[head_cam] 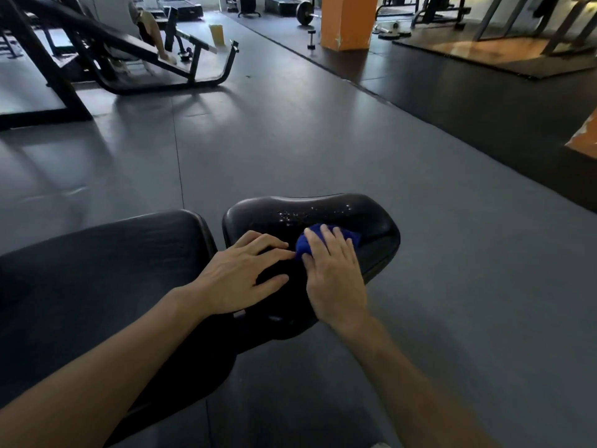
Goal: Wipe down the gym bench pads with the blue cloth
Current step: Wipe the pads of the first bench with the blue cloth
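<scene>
Seat pad point(371, 218), mid-wipe: right hand point(332, 273) presses cloth point(307, 245) flat-fingered, left hand point(239, 276) rests open; droplets point(310, 213) ahead due next.

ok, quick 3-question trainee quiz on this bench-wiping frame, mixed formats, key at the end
1. True or false: the blue cloth lies under the left hand.
2. Multiple choice: the water droplets sit on A) the seat pad, B) the long back pad, C) the floor.
3. Fill in: the left hand rests with fingers spread on the ____ pad.

Key
1. False: the right hand presses it.
2. A
3. seat
</scene>
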### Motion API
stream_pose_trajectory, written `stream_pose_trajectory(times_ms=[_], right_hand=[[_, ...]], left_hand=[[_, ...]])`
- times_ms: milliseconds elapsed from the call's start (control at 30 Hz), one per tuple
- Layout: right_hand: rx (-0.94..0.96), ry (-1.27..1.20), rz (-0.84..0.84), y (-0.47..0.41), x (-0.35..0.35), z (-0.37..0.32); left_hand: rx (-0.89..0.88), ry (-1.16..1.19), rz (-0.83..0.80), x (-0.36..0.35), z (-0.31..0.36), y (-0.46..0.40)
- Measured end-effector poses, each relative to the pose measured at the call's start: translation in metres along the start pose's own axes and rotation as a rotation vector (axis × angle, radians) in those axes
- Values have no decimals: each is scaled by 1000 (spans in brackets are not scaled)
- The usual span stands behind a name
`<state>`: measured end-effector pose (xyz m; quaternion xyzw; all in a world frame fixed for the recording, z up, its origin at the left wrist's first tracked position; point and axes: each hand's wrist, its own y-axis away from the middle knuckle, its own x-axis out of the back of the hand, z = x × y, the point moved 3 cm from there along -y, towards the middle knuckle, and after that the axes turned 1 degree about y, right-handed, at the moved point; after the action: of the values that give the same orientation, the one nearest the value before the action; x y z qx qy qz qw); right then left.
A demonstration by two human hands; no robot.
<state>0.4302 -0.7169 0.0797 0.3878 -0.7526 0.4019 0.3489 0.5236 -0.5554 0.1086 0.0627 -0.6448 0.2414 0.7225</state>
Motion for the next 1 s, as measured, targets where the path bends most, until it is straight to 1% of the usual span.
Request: stream_pose_trajectory(times_ms=[33, 67, 100, 167, 233, 333, 367, 400, 500, 533, 567, 633, 700, 733, 800, 867, 933, 1000], right_hand=[[55, -8, -46, 1, 1, 5], [63, -18, -66, -6, 5, 18], [26, -23, -58, -17, 8, 34], [-127, -16, -18, -42, 16, 68], [-259, 4, 12, -60, 22, 85], [-387, 25, 62, -65, 18, 70], [-382, 37, 66, -60, 15, 57], [-329, 50, 64, -52, 11, 40], [-28, 30, 10, -15, -2, -1], [42, 12, -26, -8, -1, -1], [74, -5, -55, -9, 2, 7], [14, -4, -54, -24, 9, 36], [-161, 12, -25, -42, 18, 61], [-236, 18, -8, -49, 21, 65], [-318, 17, 40, -51, 18, 55], [-291, -7, 43, -38, 13, 33], [-143, -37, 29, -9, 8, 8], [3, -62, -32, 20, 5, -8]], left_hand=[[0, 11, 7, 0, -1, 1], [0, 22, 9, 0, -2, 3], [0, 32, 8, 0, -2, 3], [0, 49, 9, 1, -1, 4], [1, 60, 19, 1, 0, 4], [-3, 70, 36, 0, 1, 4], [-4, 71, 44, -1, 2, 4], [-5, 70, 52, -2, 2, 4], [-10, 72, 76, -3, -1, 5], [-12, 79, 82, -3, -2, 6], [-13, 90, 86, -2, -2, 6], [-13, 109, 92, -1, -2, 7], [-11, 118, 98, 0, 0, 8], [-11, 119, 101, 0, 1, 8], [-14, 115, 108, 0, 2, 8], [-8, 109, 114, -1, 1, 8], [12, 116, 119, -2, 0, 8], [35, 133, 130, -2, -1, 8]])
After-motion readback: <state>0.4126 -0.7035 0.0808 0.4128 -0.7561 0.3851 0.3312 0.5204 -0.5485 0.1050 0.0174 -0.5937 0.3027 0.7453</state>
